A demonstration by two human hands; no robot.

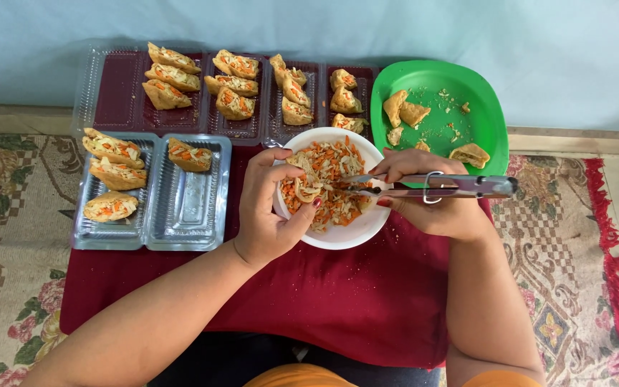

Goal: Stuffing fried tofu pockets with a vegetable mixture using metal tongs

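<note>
A white bowl (345,233) of shredded carrot and noodle-like filling sits in the middle of a red cloth. My left hand (270,208) curls over the bowl's left rim and holds a fried tofu pocket (304,188) above the filling. My right hand (435,197) grips metal tongs (438,186), whose tips reach left into the filling beside the pocket. Behind the bowl, a green plate (481,107) carries several empty fried pockets and crumbs.
Clear plastic trays (188,208) at the left and back hold several stuffed pockets; one compartment is bare. The red cloth (367,287) covers a low surface on a patterned rug (574,272). A pale wall runs behind.
</note>
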